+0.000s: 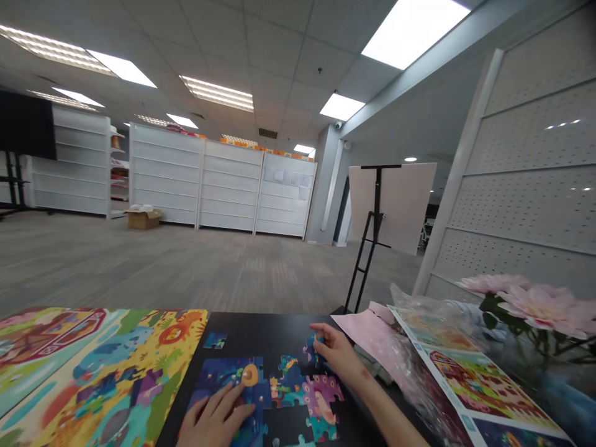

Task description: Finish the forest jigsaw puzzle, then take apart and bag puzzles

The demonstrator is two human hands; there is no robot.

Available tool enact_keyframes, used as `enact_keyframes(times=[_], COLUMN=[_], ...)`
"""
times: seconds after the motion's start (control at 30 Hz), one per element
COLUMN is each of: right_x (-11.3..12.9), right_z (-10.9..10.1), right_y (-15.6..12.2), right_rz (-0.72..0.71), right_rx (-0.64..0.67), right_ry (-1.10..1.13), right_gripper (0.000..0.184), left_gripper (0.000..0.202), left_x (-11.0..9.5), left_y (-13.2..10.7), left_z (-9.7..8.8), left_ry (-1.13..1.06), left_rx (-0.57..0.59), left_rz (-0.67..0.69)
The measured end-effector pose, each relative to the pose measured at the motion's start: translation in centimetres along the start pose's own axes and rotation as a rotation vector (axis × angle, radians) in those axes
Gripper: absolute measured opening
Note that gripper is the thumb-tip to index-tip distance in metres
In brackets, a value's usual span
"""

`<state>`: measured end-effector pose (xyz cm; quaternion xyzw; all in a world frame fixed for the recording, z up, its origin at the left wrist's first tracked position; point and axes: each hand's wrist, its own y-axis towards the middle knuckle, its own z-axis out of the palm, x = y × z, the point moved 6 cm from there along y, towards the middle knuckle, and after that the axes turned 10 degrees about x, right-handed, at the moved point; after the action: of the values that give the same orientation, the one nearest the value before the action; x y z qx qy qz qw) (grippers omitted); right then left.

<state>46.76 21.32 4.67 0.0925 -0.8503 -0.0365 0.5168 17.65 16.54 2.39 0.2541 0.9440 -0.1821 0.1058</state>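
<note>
The right hand [339, 359] pinches a puzzle piece [315, 343] at the edge of the puzzle [242, 379], the left hand [215, 415] lies open on it; fitting likely needs careful lining up.

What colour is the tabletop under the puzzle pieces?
Black tabletop, clearest in the head view.

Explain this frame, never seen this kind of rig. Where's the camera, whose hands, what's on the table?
No machine: a person wears one head camera looking forward and down, so both hands are theirs. The left hand lies flat on the part-built jigsaw on the black table. The right hand pinches a puzzle piece at the jigsaw's far edge. One loose piece lies apart, further back. A colourful picture sheet lies left; a plastic bag, a printed sheet and pink flowers are right.
</note>
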Motion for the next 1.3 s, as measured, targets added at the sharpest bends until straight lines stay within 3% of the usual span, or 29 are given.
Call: enact_keyframes(times=[0.4,0.6,0.83,1.03,1.3], right_x=[-0.4,-0.7,-0.6,0.4,0.5], right_z=[0.4,1.1,0.4,0.8,1.3], right_y=[-0.1,0.1,0.0,-0.2,-0.3], right_rz=[-0.012,-0.034,-0.031,-0.046,-0.044], right_rx=[0.05,0.098,0.067,0.092,0.109], right_ry=[0.009,0.066,-0.021,-0.122,-0.205], right_gripper=[0.034,0.047,0.034,0.033,0.031], left_gripper=[0.082,0.085,0.075,0.058,0.078], left_x=[-0.1,-0.3,-0.6,-0.3,-0.1], left_y=[-0.2,-0.5,-0.7,-0.8,-0.5], left_z=[-0.1,-0.3,-0.7,-0.7,-0.3], left_ry=[0.051,0.062,0.049,0.022,0.03], left_rx=[0.064,0.052,0.015,-0.025,0.034], left_rz=[-0.015,0.007,0.015,0.064,0.024])
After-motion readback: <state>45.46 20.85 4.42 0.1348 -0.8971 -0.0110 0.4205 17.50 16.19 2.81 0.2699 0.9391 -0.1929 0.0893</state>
